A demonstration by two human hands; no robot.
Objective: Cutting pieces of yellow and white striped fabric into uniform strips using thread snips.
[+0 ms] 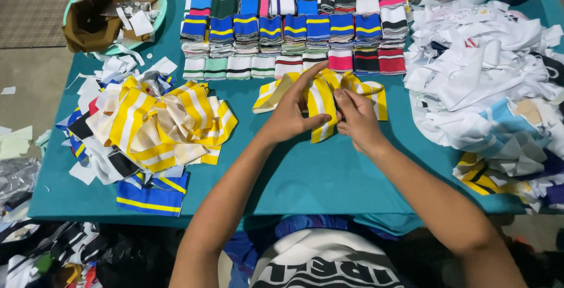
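Both hands meet mid-frame: the left hand [291, 115] and right hand [356, 118] each close their grip on a yellow-and-white striped band [320, 97] over the teal bench [305, 176]; a matching band heap [167, 123] lies left, folded stacks [294, 29] above, white scraps [487, 59] right

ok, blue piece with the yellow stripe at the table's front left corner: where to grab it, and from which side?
Probably the near long edge of the blue piece with the yellow stripe, coming from the table's front edge. It lies flat, its near side bare, while its far side is tucked under the yellow-and-white striped heap. Both the left hand and right hand are busy.
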